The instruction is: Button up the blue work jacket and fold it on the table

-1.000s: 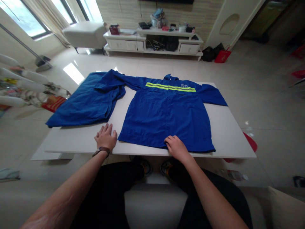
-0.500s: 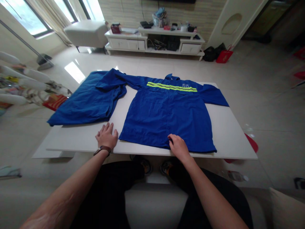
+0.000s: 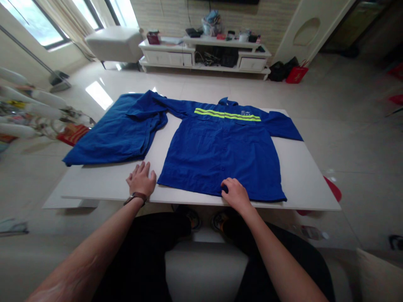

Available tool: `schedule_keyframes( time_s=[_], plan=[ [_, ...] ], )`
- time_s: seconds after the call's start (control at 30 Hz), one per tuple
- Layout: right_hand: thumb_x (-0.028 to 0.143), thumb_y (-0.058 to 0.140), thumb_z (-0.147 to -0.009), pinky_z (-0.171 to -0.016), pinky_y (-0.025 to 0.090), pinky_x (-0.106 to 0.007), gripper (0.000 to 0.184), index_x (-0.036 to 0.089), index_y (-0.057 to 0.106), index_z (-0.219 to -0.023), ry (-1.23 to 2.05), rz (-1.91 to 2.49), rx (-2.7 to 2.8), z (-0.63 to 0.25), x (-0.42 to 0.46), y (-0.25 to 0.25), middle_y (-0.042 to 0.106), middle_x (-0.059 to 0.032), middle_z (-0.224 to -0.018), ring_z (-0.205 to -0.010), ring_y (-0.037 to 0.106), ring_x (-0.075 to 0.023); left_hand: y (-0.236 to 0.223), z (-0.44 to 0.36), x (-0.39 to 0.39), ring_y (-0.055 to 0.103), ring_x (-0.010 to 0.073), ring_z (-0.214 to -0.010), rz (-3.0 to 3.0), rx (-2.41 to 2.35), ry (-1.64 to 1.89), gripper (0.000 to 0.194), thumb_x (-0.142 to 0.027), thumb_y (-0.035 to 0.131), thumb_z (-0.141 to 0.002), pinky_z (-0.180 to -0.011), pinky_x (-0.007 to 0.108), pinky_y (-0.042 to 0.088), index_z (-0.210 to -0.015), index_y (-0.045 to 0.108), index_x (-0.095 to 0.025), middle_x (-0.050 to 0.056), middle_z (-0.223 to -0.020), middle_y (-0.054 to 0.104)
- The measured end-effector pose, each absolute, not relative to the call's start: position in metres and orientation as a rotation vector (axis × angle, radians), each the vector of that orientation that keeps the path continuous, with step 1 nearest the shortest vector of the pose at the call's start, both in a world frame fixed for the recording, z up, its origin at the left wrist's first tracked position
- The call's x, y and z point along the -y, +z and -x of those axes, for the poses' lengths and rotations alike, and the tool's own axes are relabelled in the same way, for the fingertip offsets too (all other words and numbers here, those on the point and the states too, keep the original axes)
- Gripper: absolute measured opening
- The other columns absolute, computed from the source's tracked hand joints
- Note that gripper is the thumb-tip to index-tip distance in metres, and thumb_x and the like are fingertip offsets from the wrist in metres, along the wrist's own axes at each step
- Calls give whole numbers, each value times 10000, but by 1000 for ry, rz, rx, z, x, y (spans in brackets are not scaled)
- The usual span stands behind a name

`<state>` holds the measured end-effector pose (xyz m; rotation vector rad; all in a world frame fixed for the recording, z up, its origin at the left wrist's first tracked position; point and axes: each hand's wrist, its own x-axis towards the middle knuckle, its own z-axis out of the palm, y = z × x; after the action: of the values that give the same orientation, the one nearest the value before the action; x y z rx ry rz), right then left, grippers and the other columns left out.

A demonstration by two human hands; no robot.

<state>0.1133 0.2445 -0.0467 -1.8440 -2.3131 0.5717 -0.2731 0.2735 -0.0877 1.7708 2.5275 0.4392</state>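
Observation:
A blue long-sleeved work jacket (image 3: 201, 155) lies spread front up on the white table (image 3: 302, 176), collar away from me, a yellow-green and grey reflective band across its chest. My right hand (image 3: 235, 193) has its fingers curled on the bottom hem near the button line, with dark cloth showing between thumb and fingers. Flat on the tabletop, left of the jacket's lower corner, rests my left hand (image 3: 140, 180), fingers spread and holding nothing. Beyond it sits a folded pile of blue cloth (image 3: 110, 134), with one jacket sleeve lying over it.
A low white TV cabinet (image 3: 176, 58) with small items stands by the far wall, next to a pale ottoman (image 3: 113, 44). A red bag (image 3: 296, 74) is on the floor at right. White rounded rack parts (image 3: 19, 130) crowd the left side. A plastic bottle (image 3: 315, 232) lies at lower right.
My right hand's fingers have shifted slightly at the hem, and the gap between thumb and fingers looks a little wider. My left hand and the jacket stay in place.

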Motion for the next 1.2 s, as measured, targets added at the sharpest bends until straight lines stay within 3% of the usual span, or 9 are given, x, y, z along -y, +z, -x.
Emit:
schedule_keyframes(
  time_s=[0.37,0.57,0.8,1.2],
  plan=[
    [187,645,-830,-865,432,-301,153,223,660,-978,595,1859,2347,-112,-244,-44,641,-45,-1111,-1101,536,-207,-89,274,-274,344,332,-1506,-1777,-2526,442,560,-419,373,-1002,-1205,599,256,-1497,541,-219,96,-1625,433],
    [203,644,-841,-949,446,-333,424,219,624,-1264,557,1814,2363,-113,-243,-46,633,-62,-1202,-1165,521,-234,-87,273,-274,343,322,-1510,-1766,-2527,436,565,-418,382,-1000,-1217,588,244,-1505,535,-220,94,-1629,427],
    [186,633,-846,-929,447,-326,241,203,652,-1086,587,1829,2370,-112,-244,-44,635,-71,-1154,-1134,522,-226,-84,271,-274,331,325,-1515,-1741,-2524,403,568,-407,376,-1001,-1217,588,243,-1513,529,-215,100,-1637,413],
    [182,630,-829,-900,435,-320,237,205,628,-1065,543,1812,2377,-113,-244,-48,623,-59,-1102,-1080,509,-227,-85,271,-274,342,330,-1508,-1748,-2524,448,557,-416,383,-994,-1202,608,255,-1492,545,-226,90,-1629,428]
  ],
)
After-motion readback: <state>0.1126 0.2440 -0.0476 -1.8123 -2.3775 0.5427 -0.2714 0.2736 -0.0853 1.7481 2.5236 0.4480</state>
